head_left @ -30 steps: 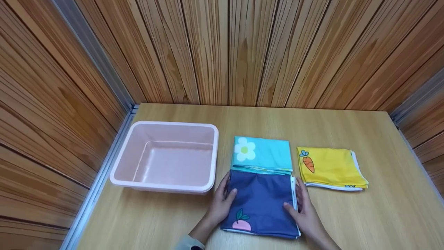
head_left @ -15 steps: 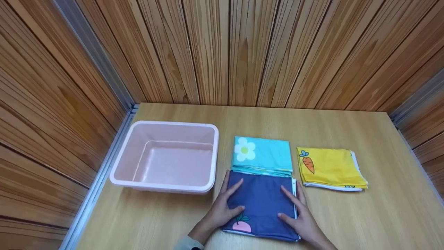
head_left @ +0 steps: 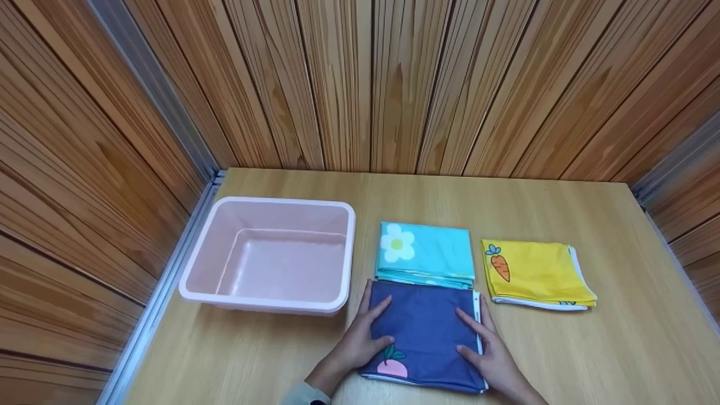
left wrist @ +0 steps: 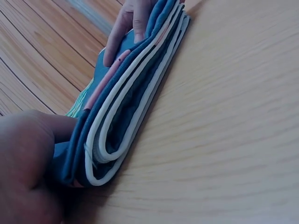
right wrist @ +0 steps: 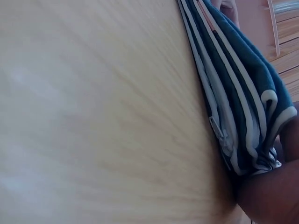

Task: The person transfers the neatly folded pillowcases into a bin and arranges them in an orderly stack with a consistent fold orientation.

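Your left hand (head_left: 358,340) and right hand (head_left: 494,354) rest spread, ungripping, on the folded navy cloth (head_left: 422,323), so press evenly to keep it square.

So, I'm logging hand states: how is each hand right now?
Left hand: open, fingers spread, touching the folded navy cloth.
Right hand: open, fingers spread, touching the cloth's opposite side.

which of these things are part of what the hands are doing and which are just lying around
In use:
folded navy cloth, touched by both hands
left hand, at its left side
right hand, at its right side

Untouched, though they may yet belong:
folded turquoise cloth, just beyond the navy one
folded yellow cloth, to the right
pink tub, to the left
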A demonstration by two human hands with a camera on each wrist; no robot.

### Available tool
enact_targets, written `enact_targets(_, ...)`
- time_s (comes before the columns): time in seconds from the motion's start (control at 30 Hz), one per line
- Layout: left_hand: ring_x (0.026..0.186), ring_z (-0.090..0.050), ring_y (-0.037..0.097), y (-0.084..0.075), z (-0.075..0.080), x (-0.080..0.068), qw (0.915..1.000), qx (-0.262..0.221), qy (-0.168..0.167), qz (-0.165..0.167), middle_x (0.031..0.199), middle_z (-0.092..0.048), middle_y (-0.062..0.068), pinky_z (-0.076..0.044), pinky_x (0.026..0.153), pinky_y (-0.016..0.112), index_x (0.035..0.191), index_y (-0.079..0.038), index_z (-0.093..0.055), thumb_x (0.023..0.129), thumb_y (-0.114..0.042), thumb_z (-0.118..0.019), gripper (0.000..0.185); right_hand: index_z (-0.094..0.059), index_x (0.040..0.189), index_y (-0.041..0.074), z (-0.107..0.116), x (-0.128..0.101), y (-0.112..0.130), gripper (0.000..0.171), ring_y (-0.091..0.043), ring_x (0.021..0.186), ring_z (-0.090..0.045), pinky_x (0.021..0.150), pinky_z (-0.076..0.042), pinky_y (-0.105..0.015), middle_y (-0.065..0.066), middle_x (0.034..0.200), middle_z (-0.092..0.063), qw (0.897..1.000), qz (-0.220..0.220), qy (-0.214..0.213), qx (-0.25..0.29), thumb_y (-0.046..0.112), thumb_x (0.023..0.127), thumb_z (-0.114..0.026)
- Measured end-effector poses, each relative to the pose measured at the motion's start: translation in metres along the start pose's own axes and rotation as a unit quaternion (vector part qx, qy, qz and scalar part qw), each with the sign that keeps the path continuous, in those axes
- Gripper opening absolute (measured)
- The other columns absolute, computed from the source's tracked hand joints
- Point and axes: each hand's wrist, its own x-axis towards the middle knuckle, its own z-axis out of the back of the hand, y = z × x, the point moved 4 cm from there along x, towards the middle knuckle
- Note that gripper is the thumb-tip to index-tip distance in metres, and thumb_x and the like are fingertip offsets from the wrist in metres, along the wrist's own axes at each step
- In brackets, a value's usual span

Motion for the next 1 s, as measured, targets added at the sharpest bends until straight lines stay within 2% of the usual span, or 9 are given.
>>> enact_targets(0.13, 0.155, 0.005, 0.038, 0.000, 0.000, 0.001, 1.0000, -0.001, -0.002, 0.009, 0.170, 0.014, 0.011, -0.023, 0.121, 0.051, 0.160, -0.011, -0.032, 0.094, -0.007, -0.072, 0.078, -0.047, 0.152, 0.004, 0.002, 0.001, 0.000, 0.066, -0.033, 0.153, 0.020, 0.122, 0.003, -0.057, -0.007, 0.169, 0.019, 1.000, 0.007, -0.003, 0.022, -0.006, 0.091, -0.069)
enact_targets(0.33, 0.155, 0.004, 0.038, -0.001, -0.001, 0.002, 0.9999, 0.005, -0.007, 0.006, 0.170, 0.012, 0.013, -0.020, 0.121, 0.051, 0.158, -0.003, -0.032, 0.095, -0.007, -0.071, 0.074, -0.047, 0.150, -0.001, 0.004, 0.000, 0.001, 0.064, -0.033, 0.153, 0.022, 0.121, 0.007, -0.058, -0.008, 0.169, 0.018, 0.997, 0.009, -0.001, 0.073, -0.002, 0.091, -0.071)
enact_targets(0.57, 0.155, 0.004, 0.039, -0.002, 0.000, 0.002, 0.9995, -0.021, -0.012, 0.018, 0.171, 0.011, 0.011, -0.019, 0.121, 0.054, 0.157, -0.002, -0.034, 0.095, -0.004, -0.070, 0.071, -0.046, 0.151, 0.000, 0.006, 0.000, 0.003, 0.064, -0.030, 0.153, 0.022, 0.121, 0.008, -0.056, -0.005, 0.169, 0.019, 0.996, 0.001, 0.002, 0.090, -0.004, 0.091, -0.069)
enact_targets(0.83, 0.156, 0.006, 0.035, -0.009, 0.003, 0.002, 0.9993, -0.030, -0.015, 0.017, 0.171, 0.009, 0.009, -0.017, 0.122, 0.053, 0.158, -0.005, -0.033, 0.096, -0.003, -0.067, 0.071, -0.045, 0.152, 0.002, 0.010, 0.000, 0.009, 0.064, -0.024, 0.153, 0.023, 0.122, 0.008, -0.052, 0.001, 0.170, 0.018, 0.995, -0.008, 0.001, 0.102, -0.005, 0.092, -0.068)
enact_targets(0.93, 0.156, 0.005, 0.035, -0.014, 0.005, 0.002, 0.9991, -0.037, -0.017, 0.015, 0.171, 0.009, 0.009, -0.015, 0.122, 0.054, 0.159, -0.006, -0.033, 0.097, -0.002, -0.065, 0.069, -0.045, 0.152, 0.002, 0.013, -0.001, 0.012, 0.064, -0.024, 0.153, 0.023, 0.122, 0.009, -0.046, 0.001, 0.170, 0.017, 0.994, -0.002, -0.001, 0.106, -0.005, 0.093, -0.067)
enact_targets(1.0, 0.156, 0.005, 0.035, -0.017, 0.006, 0.003, 0.9988, -0.042, -0.019, 0.015, 0.171, 0.008, 0.009, -0.015, 0.122, 0.054, 0.159, -0.007, -0.034, 0.098, -0.002, -0.065, 0.069, -0.045, 0.152, 0.001, 0.015, -0.001, 0.015, 0.063, -0.024, 0.153, 0.022, 0.123, 0.007, -0.033, 0.000, 0.170, 0.016, 0.994, 0.007, -0.005, 0.108, -0.005, 0.093, -0.067)
